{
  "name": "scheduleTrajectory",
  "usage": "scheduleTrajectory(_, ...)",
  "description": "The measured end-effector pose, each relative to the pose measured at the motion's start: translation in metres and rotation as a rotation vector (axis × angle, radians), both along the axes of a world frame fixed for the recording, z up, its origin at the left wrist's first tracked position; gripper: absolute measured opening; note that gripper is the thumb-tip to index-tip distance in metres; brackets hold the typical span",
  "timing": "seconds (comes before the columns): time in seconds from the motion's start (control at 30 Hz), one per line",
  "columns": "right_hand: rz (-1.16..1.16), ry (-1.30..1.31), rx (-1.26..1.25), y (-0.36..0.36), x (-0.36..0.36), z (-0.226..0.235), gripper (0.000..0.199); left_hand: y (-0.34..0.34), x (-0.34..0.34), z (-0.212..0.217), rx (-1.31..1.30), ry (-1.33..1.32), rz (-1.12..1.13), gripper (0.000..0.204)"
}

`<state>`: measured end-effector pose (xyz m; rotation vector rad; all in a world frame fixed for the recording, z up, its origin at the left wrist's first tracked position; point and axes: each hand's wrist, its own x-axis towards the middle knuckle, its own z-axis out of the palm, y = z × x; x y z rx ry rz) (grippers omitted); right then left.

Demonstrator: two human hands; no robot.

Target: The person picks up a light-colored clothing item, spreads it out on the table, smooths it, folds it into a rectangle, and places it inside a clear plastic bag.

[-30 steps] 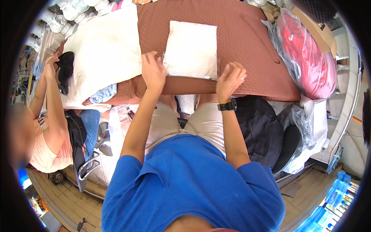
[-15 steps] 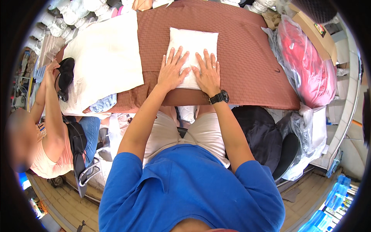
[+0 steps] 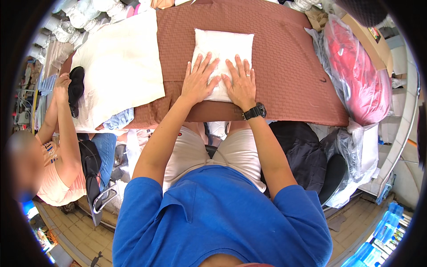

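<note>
A white, flat, soft-looking rectangular package [image 3: 223, 42] lies on the table's brown textured cloth [image 3: 284, 66], straight in front of me. My left hand [image 3: 199, 82] rests flat on its left half, fingers spread and pointing away from me. On the right half lies my right hand [image 3: 240, 84], palm down with fingers slightly apart; a ring and a black wristwatch are on that side. Both thumbs point inward, with a narrow strip of the package between them. Neither hand grips anything. What the package contains is hidden.
A cream cloth [image 3: 120, 66] covers the table's left part, beside a black object [image 3: 76, 86] near a seated person's [image 3: 62, 164] raised hands. To the right stand a plastic-wrapped red bundle [image 3: 351, 71] and a cardboard box [image 3: 371, 44]. A black bag-like item [image 3: 296, 153] sits below the table edge.
Both hands stay flat on the package, with only a slight shift of the right hand. At the left, the other person's hands and the black object have moved a little.
</note>
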<state>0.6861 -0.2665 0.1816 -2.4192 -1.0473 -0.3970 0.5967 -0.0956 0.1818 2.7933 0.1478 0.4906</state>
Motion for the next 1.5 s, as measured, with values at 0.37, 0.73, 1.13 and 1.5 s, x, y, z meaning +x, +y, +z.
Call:
scheduleTrajectory(0.37,-0.001,0.004,0.012,0.0011,-0.0004,0.0030,0.050,0.0002,0.0001,0.0004,-0.028,0.014,0.005,0.061)
scheduleTrajectory(0.73,-0.005,-0.016,-0.008,0.0017,0.0012,0.0021,0.049,0.0002,0.0010,0.0018,-0.035,0.029,0.015,0.060)
scheduleTrajectory(1.13,-0.012,-0.028,0.002,0.0030,0.0011,0.0022,0.049,0.0001,0.0013,-0.0010,-0.001,0.017,0.018,0.062)
scheduleTrajectory(1.5,-0.023,-0.010,-0.008,0.0027,-0.0016,0.0012,0.050,-0.0022,0.0004,-0.0011,0.042,0.000,0.020,0.062)
